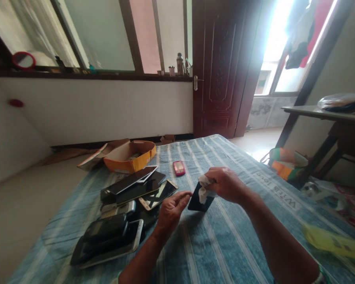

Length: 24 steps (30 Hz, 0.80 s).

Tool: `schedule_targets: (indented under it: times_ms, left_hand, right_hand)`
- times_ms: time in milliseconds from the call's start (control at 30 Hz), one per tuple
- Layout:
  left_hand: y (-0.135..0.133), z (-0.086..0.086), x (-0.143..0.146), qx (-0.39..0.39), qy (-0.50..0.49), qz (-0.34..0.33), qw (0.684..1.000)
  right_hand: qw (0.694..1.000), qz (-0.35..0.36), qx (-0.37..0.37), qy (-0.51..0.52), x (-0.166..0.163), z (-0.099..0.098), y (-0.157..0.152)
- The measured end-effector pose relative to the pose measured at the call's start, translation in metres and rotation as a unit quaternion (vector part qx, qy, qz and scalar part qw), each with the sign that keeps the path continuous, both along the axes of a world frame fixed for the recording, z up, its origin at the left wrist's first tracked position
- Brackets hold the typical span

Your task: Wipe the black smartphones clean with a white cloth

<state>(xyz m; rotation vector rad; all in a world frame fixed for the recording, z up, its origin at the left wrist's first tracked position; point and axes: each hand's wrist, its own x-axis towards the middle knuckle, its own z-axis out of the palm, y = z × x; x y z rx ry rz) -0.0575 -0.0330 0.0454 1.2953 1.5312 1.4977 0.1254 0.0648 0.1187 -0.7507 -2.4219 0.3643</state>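
Note:
A dark phone (197,202) is held upright on the blue striped cloth (225,244). My left hand (173,209) pinches its left edge with curled fingers. My right hand (226,183) is closed on a crumpled white wipe (204,186) and presses it against the top of the phone. To the left lies a heap of several phones (127,213), screens up, some stacked on others.
An open orange cardboard box (131,156) sits at the far left of the cloth, with a small pink phone (179,168) beside it. A dark table (328,118) stands at right, bags under it. A brown door (221,67) stands open behind.

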Motion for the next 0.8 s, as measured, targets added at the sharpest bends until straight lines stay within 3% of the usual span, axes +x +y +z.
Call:
schedule_targets:
  times_ms: [233,467,800]
  left_hand:
    - [-0.006,0.019,-0.013,0.063,-0.051,-0.001,0.997]
    - [0.001,0.021,-0.016,0.077,-0.032,-0.035,0.996]
    - [0.013,0.023,-0.012,0.106,0.025,-0.089,0.990]
  right_hand:
    - [0.992,0.004,0.122,-0.036,-0.038,-0.003,-0.022]
    - [0.985,0.023,0.166,0.040,-0.033,-0.017,-0.027]
    - [0.964,-0.020,0.250,0.092,-0.037,-0.029,-0.046]
